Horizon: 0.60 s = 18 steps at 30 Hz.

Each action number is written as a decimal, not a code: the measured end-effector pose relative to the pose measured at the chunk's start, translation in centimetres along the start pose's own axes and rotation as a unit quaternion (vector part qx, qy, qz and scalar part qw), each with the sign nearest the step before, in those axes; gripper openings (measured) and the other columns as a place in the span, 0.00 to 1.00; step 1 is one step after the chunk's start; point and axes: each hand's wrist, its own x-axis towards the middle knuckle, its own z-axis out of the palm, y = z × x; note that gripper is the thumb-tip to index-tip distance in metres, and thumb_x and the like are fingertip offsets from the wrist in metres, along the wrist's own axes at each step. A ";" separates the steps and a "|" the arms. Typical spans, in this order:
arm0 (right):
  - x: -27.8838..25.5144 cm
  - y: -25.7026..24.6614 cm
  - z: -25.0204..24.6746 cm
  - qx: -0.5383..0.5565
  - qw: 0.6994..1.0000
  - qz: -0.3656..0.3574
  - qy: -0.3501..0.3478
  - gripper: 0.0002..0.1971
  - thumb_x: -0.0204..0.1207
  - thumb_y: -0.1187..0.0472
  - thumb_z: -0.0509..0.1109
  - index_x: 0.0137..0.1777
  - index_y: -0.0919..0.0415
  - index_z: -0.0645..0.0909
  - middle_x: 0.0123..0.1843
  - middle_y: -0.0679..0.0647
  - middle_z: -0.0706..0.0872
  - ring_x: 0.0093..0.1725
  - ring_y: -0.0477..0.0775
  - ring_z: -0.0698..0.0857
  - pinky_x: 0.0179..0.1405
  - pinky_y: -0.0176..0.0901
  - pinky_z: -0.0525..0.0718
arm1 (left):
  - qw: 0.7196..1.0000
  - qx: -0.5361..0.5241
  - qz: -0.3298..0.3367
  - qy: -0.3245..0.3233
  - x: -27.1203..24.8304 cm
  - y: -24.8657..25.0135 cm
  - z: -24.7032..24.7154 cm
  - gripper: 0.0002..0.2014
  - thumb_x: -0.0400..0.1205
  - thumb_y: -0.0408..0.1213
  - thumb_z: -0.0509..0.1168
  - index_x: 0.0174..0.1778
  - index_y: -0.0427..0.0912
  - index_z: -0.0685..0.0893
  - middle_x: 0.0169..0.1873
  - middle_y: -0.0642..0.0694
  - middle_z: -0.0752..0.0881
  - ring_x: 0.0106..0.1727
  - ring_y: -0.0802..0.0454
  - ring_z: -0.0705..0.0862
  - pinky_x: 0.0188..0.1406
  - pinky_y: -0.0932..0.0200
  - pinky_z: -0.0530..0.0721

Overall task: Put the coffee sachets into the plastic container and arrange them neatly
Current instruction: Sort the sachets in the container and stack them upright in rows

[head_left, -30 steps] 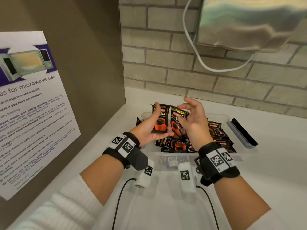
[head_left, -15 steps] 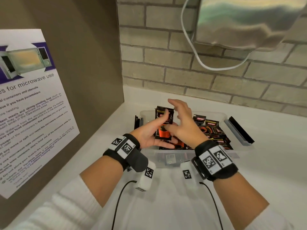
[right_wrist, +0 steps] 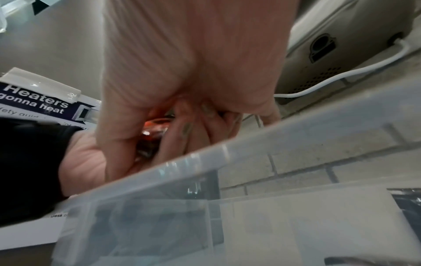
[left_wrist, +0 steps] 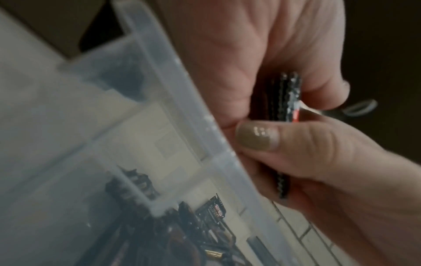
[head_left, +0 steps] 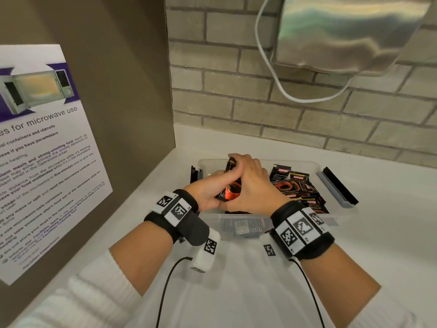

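Observation:
A clear plastic container (head_left: 329, 165) stands on the white counter. Over its left end both hands hold one upright stack of black-and-orange coffee sachets (head_left: 232, 193). My left hand (head_left: 210, 194) grips the stack from the left, and my right hand (head_left: 249, 183) curls over its top and right side. Several loose sachets (head_left: 292, 185) lie jumbled in the right half. In the left wrist view the stack's edges (left_wrist: 287, 97) show between palm and fingers, beside the container rim (left_wrist: 182, 100). In the right wrist view a sliver of orange sachet (right_wrist: 154, 129) shows between the fingers.
A brown panel with a microwave-use notice (head_left: 47, 162) closes the left side. The brick wall (head_left: 260, 110) runs close behind the container. A metal appliance (head_left: 343, 31) with a white cable (head_left: 281, 88) hangs above. Black clip handles (head_left: 340, 185) stick out from the container's ends.
The hands have dropped from above the container into its left end with the sachets. The right hand's spread fingers have closed over the stack.

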 end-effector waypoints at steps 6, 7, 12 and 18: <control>0.4 -0.3 -0.1 -0.024 0.999 0.003 0.037 0.43 0.55 0.51 0.80 0.69 0.58 0.65 0.52 0.45 0.64 0.54 0.46 0.65 0.62 0.52 0.73 | 0.999 0.035 0.000 -0.017 0.1 0.0 -0.8 0.16 0.79 0.49 0.58 0.51 0.40 0.80 0.43 0.45 0.87 0.48 0.53 0.86 0.54 0.59 0.84; 0.5 -0.4 -0.2 -0.031 0.998 0.006 0.047 0.42 0.55 0.53 0.80 0.69 0.59 0.65 0.52 0.45 0.63 0.53 0.45 0.63 0.60 0.51 0.73 | 0.999 0.040 -0.002 -0.030 0.0 0.1 -0.9 0.15 0.79 0.47 0.58 0.52 0.39 0.81 0.42 0.45 0.87 0.48 0.52 0.86 0.53 0.58 0.85; 0.9 -1.0 -2.5 0.015 0.999 0.016 -0.047 0.49 0.57 0.49 0.83 0.75 0.57 0.60 0.59 0.48 0.66 0.60 0.48 0.68 0.61 0.45 0.73 | 0.997 0.062 -0.008 -0.037 -0.1 0.5 -1.4 0.13 0.83 0.43 0.57 0.53 0.37 0.80 0.39 0.44 0.88 0.41 0.53 0.89 0.40 0.59 0.89; 3.9 -1.6 -7.8 0.075 0.988 0.040 -0.129 0.16 0.82 0.61 0.63 0.68 0.60 0.78 0.57 0.55 0.86 0.45 0.47 0.82 0.43 0.36 0.81 | 0.997 0.061 0.003 -0.041 -0.2 1.7 -2.0 0.13 0.86 0.40 0.54 0.58 0.40 0.80 0.40 0.50 0.85 0.44 0.55 0.87 0.43 0.61 0.87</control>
